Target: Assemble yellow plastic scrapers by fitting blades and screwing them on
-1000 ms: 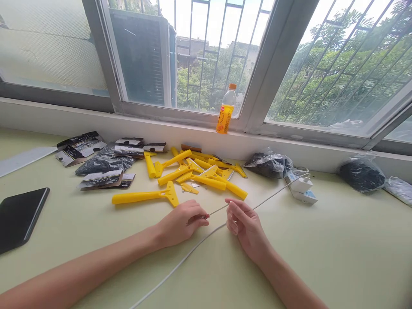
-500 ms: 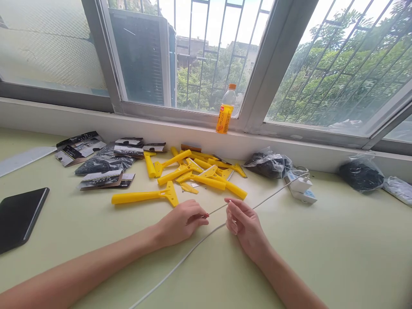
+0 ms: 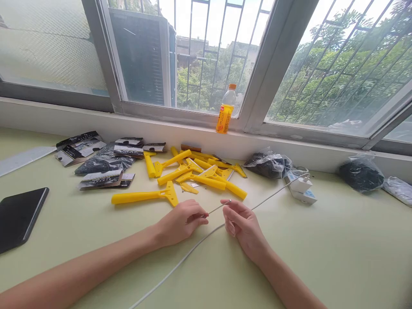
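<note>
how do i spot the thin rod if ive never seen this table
On the pale green table, find the left hand and right hand near the middle. Between them slants a thin rod, rising toward the right hand. Unlike the long white cable nearby, it looks short and straight, with red showing by the left hand.

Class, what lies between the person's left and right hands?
In the head view, a thin rod spans from the left hand to the right hand, with a white cable passing nearer the camera.

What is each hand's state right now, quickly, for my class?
Left hand: closed, holding a thin, straight, grey, metallic, red-ended rod.
Right hand: partly curled at the rod's far tip; whether gripping cannot be told.
</note>
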{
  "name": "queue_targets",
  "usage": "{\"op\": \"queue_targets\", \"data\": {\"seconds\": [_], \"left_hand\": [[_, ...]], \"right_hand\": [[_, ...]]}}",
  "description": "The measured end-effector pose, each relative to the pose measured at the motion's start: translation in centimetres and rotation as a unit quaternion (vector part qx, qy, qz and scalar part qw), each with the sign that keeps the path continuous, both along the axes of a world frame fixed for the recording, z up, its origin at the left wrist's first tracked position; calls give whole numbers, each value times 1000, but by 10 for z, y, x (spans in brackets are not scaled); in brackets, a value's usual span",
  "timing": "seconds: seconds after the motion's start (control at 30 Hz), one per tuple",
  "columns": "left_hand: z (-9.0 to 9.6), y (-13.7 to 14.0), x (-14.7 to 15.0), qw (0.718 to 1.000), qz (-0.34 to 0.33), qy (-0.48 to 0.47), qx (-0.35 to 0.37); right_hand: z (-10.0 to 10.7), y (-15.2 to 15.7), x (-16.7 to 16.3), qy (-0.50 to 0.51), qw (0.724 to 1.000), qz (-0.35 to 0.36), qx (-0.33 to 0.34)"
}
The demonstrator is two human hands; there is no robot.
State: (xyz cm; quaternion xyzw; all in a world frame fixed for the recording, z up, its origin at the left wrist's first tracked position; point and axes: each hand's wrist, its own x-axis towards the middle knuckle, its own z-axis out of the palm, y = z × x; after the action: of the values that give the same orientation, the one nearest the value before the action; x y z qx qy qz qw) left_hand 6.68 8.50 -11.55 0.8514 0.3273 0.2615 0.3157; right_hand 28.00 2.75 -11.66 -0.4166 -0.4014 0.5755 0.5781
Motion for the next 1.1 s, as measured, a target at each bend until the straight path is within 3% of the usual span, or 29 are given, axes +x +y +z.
{"op": "queue_targets", "data": {"seconds": [0.2,0.53,1.1], "left_hand": [[0,1,-1,999,38,-12,-25],[3,4,0,991,59,-69,-100],[1,3,1,993,44,-70,-89]], "right_hand": [[1,-4,-4,-105,994,27,22],[-1,-4,-5,-145,988,49,21],[-7,-9,-11,-231,968,76,58]]}}
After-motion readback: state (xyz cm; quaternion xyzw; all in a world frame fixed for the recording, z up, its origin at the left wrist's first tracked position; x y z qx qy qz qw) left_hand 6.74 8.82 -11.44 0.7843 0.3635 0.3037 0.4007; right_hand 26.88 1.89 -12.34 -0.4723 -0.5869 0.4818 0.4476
